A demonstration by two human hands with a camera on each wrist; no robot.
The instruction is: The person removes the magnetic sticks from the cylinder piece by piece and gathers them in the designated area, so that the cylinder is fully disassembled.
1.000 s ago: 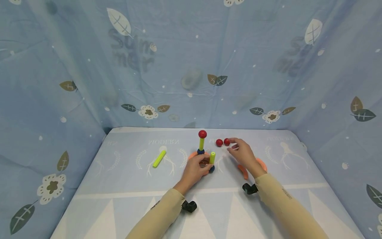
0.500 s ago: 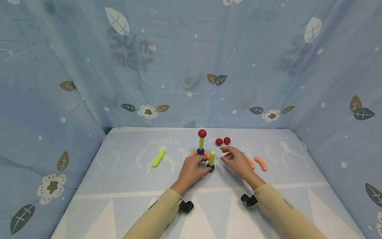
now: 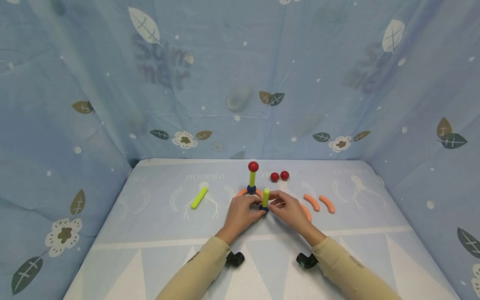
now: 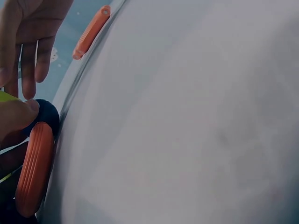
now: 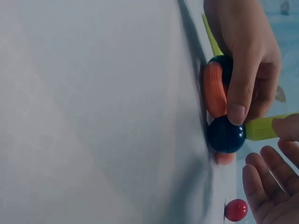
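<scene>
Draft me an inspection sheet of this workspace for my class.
Surface: pale patterned table.
Job's things: red ball on upright yellow rod on rear blue ball; front blue ball bears another upright rod; an orange arc runs between the blue balls.
Clutter: only loose parts: lying rod, two red balls, orange arcs at right.
Hands: left hand grips front blue ball; right hand beside its rod, contact unclear.
Cables: nothing seen.
Surroundings: blue leaf-print curtain.
</scene>
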